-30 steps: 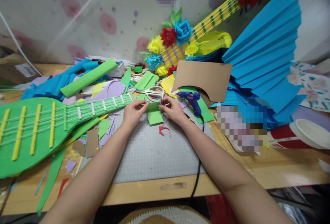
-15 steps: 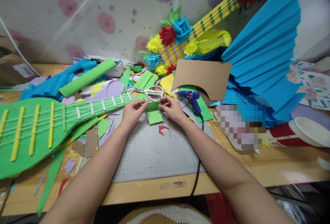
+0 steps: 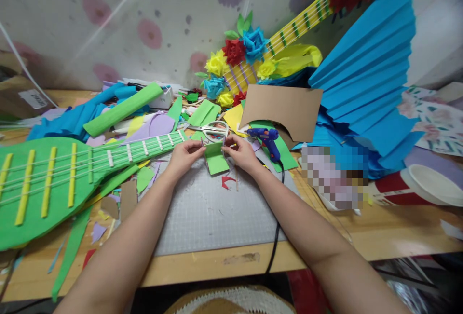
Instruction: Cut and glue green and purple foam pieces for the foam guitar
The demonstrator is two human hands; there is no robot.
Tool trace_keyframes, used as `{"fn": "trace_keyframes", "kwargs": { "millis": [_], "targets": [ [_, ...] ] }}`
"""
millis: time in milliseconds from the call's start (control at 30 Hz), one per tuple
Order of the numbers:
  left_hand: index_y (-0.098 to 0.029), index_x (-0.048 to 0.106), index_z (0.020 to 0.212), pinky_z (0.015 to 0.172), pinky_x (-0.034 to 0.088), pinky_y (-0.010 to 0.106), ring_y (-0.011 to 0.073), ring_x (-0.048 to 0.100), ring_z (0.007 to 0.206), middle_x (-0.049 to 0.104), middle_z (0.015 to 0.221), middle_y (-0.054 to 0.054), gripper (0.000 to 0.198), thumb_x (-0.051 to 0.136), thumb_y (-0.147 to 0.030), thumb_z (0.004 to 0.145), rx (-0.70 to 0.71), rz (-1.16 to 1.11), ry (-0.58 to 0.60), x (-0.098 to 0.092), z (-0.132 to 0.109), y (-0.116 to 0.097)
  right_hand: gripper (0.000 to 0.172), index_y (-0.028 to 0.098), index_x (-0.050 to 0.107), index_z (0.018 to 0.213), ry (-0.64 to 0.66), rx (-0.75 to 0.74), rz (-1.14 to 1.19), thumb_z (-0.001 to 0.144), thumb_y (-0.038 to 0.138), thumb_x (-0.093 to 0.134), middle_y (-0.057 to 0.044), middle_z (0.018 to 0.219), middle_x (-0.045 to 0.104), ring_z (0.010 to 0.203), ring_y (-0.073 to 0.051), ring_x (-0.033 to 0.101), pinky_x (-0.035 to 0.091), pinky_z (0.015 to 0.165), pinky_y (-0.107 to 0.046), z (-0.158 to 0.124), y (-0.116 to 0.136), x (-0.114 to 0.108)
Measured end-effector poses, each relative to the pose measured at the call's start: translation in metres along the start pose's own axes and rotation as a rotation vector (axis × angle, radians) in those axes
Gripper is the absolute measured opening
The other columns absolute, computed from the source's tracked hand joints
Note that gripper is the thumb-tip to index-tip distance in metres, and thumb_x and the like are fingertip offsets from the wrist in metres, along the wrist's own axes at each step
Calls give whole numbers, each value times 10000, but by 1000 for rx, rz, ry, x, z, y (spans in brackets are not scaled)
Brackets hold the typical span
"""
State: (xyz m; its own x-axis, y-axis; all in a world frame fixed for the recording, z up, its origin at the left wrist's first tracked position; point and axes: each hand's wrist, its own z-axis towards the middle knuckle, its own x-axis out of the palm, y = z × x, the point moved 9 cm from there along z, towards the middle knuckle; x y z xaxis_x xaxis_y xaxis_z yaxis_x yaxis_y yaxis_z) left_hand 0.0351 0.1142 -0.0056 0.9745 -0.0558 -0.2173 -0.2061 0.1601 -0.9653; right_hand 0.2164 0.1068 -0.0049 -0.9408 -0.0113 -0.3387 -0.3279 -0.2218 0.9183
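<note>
A small folded green piece [image 3: 217, 159] stands between my hands over the grey cutting mat [image 3: 217, 217]. My left hand [image 3: 186, 156] pinches its left upper edge, fingers closed. At its right upper edge, my right hand [image 3: 239, 152] grips it with thumb and fingers together. Scissors with white handles [image 3: 213, 130] lie just behind the piece. To the right of my right hand is a blue glue gun [image 3: 267, 139], its black cable running down over the mat. A red paper scrap [image 3: 227, 182] lies in front of the green piece.
On the left lies a green guitar-like shape [image 3: 43, 188] with yellow strips. Behind are a brown cardboard piece [image 3: 282, 109], a yellow flowered instrument shape [image 3: 238, 80] and blue pleated paper [image 3: 376, 73]. A red and white cup [image 3: 398, 187] lies at the right.
The view has shifted very slightly, moving the objects on the right a little leftward. Both hands keep their hold on the green piece.
</note>
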Motion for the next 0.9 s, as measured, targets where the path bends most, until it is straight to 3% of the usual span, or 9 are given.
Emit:
{"fn": "trace_keyframes", "kwargs": {
  "millis": [200, 367, 600, 900],
  "targets": [
    [-159, 702, 762, 755, 502, 314, 180, 638, 770, 709, 848, 70, 250, 674, -379, 647, 142, 108, -82, -4, -4, -11, 158, 202, 566, 847, -17, -2, -4, 702, 265, 562, -10, 827, 609, 773, -149, 581, 491, 695, -294, 0, 2, 0],
    [-180, 726, 777, 836, 489, 358, 217, 653, 854, 725, 892, 75, 251, 689, -384, 635, 87, 96, -39, -4, -2, -7, 167, 211, 584, 880, -28, -18, -57, 725, 264, 551, -17, 863, 624, 799, -159, 585, 494, 699, -296, 0, 3, -1],
    [-177, 715, 754, 764, 498, 334, 200, 642, 766, 723, 809, 51, 270, 696, -412, 622, 44, 80, -22, -3, -1, 3, 198, 211, 596, 916, -20, -20, -80, 736, 281, 554, -21, 869, 635, 777, -155, 590, 496, 704, -303, 0, 0, 1],
    [-164, 693, 718, 707, 500, 320, 190, 632, 712, 706, 751, 55, 289, 701, -428, 600, 34, 57, -30, -3, -3, -1, 198, 210, 608, 917, -13, -17, -77, 736, 280, 566, -26, 874, 641, 786, -159, 597, 504, 710, -306, 0, -2, 1]
  ]
}}
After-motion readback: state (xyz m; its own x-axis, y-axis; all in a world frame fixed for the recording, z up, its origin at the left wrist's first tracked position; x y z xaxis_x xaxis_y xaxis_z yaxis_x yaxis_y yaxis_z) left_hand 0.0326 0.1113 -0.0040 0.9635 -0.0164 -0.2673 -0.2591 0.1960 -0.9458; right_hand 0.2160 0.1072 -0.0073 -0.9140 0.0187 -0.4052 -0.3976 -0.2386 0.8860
